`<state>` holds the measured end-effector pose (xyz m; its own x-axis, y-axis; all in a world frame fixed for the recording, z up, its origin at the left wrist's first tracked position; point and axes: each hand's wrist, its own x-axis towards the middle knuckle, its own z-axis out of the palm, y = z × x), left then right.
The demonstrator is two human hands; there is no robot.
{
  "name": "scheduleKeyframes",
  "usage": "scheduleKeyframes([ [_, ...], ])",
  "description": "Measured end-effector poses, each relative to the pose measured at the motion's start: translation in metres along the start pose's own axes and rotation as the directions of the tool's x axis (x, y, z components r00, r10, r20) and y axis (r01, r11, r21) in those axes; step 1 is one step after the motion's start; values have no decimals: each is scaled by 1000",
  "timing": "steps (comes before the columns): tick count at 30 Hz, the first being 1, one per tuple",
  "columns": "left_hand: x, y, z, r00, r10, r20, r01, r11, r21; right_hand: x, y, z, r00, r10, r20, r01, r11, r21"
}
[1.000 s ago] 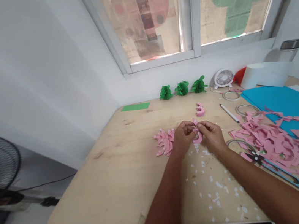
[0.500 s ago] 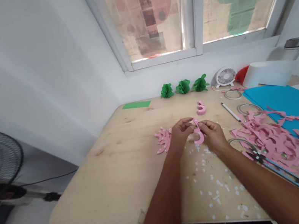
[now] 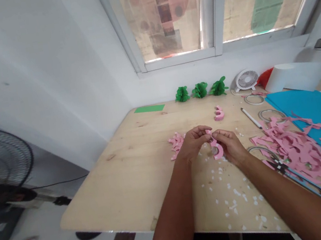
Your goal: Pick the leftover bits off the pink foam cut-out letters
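Between my two hands is a curved pink paper cutout point(image 3: 218, 151), held up a little above the table. My left hand point(image 3: 196, 142) pinches its upper end with thumb and fingers. From the other side, my right hand point(image 3: 228, 144) grips the same end with its fingertips. The cutout's rounded lower part hangs free. Beside my left hand lies a small pile of pink paper cutouts point(image 3: 177, 143), partly hidden by that hand. Farther back sits a stack of curved pink pieces point(image 3: 218, 113). Small white paper bits point(image 3: 233, 206) are scattered below my hands.
Pink paper scraps point(image 3: 299, 149) heap on the right, with light-blue-handled scissors point(image 3: 310, 182), tape rings point(image 3: 253, 99) and a white pen point(image 3: 251, 118). Blue sheets point(image 3: 317, 113) lie behind. Green paper shapes point(image 3: 199, 90), a green strip point(image 3: 149, 108) and a small white fan point(image 3: 246, 79) line the back.
My hands stay on the pink cutout, which has turned and dropped slightly between my fingers. The whole view has shifted a little, so the table appears farther right.
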<state>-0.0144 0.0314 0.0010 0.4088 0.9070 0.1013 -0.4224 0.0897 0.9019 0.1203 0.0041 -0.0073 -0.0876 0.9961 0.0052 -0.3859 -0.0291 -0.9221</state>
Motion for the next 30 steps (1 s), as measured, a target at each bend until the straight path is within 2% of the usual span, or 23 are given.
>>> scheduleKeyframes([
  [13,2,-2,-2,1000,-13,19,13,1000,2,0,1,-1,1000,18,-12,-17,999,44],
  [21,1,-2,0,1000,14,14,-14,1000,8,2,2,0,997,-57,-61,57,998,-9],
  [25,2,-4,1,997,52,-53,-50,998,33,5,6,-2,987,-116,-110,109,992,-65],
  [30,6,-6,1,977,118,-178,-90,983,159,9,15,-8,978,-175,-114,152,971,-187],
])
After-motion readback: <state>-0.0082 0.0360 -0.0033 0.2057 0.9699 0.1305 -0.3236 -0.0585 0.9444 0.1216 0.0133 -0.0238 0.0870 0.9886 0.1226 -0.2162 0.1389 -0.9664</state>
